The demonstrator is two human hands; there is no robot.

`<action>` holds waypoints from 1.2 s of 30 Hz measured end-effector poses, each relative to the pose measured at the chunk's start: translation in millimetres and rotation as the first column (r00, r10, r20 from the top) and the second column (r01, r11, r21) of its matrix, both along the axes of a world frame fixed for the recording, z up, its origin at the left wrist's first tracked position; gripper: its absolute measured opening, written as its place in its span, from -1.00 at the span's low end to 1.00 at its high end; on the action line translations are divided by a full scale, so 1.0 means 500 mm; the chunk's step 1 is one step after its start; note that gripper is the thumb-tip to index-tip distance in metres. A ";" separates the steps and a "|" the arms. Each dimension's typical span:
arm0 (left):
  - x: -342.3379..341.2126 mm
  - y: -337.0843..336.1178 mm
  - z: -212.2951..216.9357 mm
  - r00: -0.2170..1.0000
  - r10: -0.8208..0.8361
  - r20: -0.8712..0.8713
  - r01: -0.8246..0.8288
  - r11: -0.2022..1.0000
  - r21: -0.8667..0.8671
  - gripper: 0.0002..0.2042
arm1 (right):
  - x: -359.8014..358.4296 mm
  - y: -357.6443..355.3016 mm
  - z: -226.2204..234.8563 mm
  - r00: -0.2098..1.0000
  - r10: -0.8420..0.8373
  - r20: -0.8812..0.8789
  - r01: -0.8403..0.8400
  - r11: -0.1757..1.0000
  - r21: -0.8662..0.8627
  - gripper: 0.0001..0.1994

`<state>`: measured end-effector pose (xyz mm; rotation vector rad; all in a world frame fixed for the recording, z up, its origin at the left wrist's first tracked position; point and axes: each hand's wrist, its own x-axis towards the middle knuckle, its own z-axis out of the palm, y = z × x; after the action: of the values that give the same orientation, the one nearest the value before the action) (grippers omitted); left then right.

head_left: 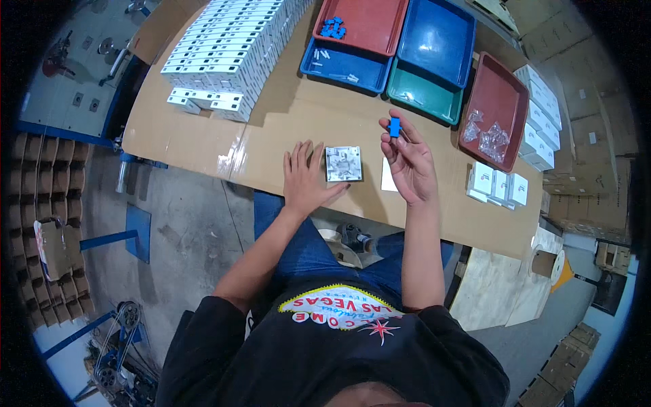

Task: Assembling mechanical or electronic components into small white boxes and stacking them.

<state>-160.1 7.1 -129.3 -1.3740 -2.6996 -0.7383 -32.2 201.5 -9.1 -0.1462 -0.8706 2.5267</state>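
My right hand (411, 163) is raised over the table, pinching a small blue plastic piece (395, 127) between thumb and fingers. My left hand (306, 180) lies flat on the cardboard-covered table with its fingers spread. Just right of its fingers sits a square silvery-grey box (344, 164), its thumb by the lower edge. What is inside or on top of that box is too small to make out. A white card or sheet (388, 176) lies between the box and my right wrist, partly hidden by the hand.
Stacked white boxes (220, 57) rise at the far left. Trays stand at the back: a red one (369, 24) with blue pieces, a blue one (339, 71) with small white parts, a green one (424, 95), and a red one (502, 88) with clear bags. Small white boxes (500, 184) stand right.
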 end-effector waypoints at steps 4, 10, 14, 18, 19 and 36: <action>-0.003 -0.002 -0.017 1.000 0.006 -0.006 -0.006 1.000 -0.002 0.06 | 0.005 -0.021 -0.009 0.970 -0.128 0.207 0.086 0.976 0.199 -0.54; 0.001 -0.004 -0.025 1.000 0.005 -0.020 -0.005 1.000 0.024 0.03 | -0.040 -0.037 -0.126 0.758 -0.439 0.482 -0.240 0.499 0.833 -0.63; 0.000 -0.005 -0.026 0.999 0.006 -0.033 -0.004 0.998 0.057 0.00 | -0.077 -0.055 -0.171 0.786 -0.505 0.357 -0.360 0.096 0.928 -0.63; 0.001 -0.006 -0.026 1.000 0.004 -0.026 -0.002 0.997 0.083 -0.02 | -0.105 -0.065 -0.193 0.780 -0.519 0.349 -0.440 -0.058 0.896 -0.67; 0.001 -0.007 -0.028 1.000 0.006 -0.023 -0.004 0.996 0.090 -0.02 | -0.110 -0.068 -0.193 0.780 -0.519 0.351 -0.442 -0.059 0.895 -0.67; -0.003 -0.007 -0.025 1.000 0.015 -0.008 -0.014 0.996 0.093 -0.04 | -0.134 -0.062 -0.181 0.770 -0.520 0.370 -0.541 -0.223 0.811 -0.67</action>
<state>-161.6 3.4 -142.0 -1.3321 -2.6294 -0.8431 -99.2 170.6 -99.8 -0.4761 -2.9386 0.6641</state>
